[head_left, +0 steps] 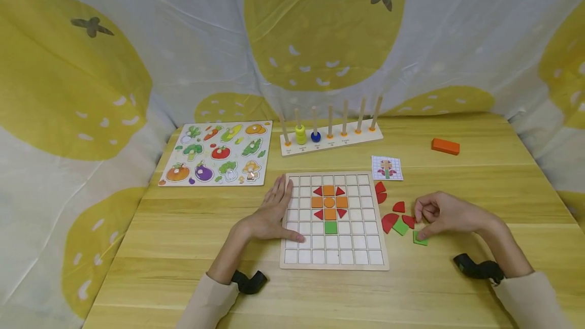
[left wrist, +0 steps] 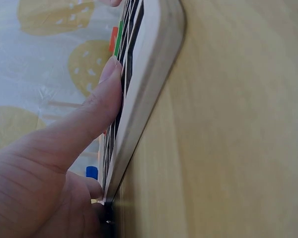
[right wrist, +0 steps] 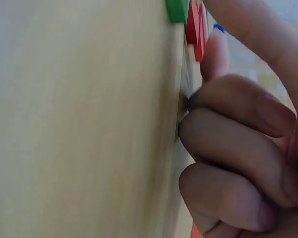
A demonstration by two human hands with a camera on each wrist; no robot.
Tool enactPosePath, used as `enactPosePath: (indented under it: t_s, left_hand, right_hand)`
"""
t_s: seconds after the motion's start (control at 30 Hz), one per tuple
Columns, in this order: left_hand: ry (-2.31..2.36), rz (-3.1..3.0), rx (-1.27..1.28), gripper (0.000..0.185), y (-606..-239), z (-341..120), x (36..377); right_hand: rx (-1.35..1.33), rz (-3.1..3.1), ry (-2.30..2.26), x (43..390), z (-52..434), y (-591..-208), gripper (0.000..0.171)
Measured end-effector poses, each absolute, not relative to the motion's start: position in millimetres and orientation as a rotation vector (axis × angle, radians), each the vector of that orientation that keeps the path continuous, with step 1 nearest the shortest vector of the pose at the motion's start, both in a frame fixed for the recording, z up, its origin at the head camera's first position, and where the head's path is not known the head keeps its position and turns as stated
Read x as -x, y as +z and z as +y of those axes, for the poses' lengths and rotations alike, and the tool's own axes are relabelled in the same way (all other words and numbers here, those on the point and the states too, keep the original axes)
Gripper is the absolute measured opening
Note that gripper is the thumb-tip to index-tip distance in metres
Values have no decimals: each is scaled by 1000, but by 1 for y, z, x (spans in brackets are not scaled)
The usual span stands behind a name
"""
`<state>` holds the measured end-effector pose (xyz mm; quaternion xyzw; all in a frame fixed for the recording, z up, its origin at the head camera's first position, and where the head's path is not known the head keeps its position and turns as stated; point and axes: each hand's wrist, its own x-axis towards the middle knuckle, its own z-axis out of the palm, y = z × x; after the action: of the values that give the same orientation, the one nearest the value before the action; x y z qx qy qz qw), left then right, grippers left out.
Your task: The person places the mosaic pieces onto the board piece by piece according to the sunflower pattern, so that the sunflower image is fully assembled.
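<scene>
My left hand [head_left: 269, 212] rests at the left edge of a wooden grid board [head_left: 356, 258], its thumb [left wrist: 107, 79] lying over the near cells and its other fingers along the rim. Orange squares, an orange circle, red triangles [head_left: 342, 213] and a green square [head_left: 331, 227] sit in the grid. My right hand [head_left: 450, 212] is right of the board, its thumb touching a loose green square tile [head_left: 420, 241] on the table. The index fingertip stands apart from that tile; the remaining fingers are curled [right wrist: 228, 144]. Nearby lie red quarter-circle pieces [head_left: 390, 222] and another green square [head_left: 400, 226].
A small pattern card [head_left: 387, 168] lies beyond the board's right corner. Farther back are a vegetable peg puzzle [head_left: 217, 154], a peg stand [head_left: 292, 150] with yellow and blue rings, and an orange block [head_left: 445, 146]. A fruit-print cloth [head_left: 205, 39] hangs behind.
</scene>
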<state>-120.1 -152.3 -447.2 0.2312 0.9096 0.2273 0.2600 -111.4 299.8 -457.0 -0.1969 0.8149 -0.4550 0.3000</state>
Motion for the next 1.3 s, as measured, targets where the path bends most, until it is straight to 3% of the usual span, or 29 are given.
enactPosePath:
  t_s: [0.37,0.67,0.97,1.3]
  left_hand:
    - [616,2469,-627,139,-448,-152,120]
    - [636,2460,-630,139,-446,-153,120]
    - [623,2462,-629,139,-448,-152,120]
    - [629,2470,-639,140,-451,-153,120]
  right_hand:
    - [485,2281,-1168,124,298,-456,26]
    - [489,2298,-1131,127,298,-452,42]
    - [478,2331,-1174,126,300,-454,30]
    - [426,2444,-1142,125,301,-454,31]
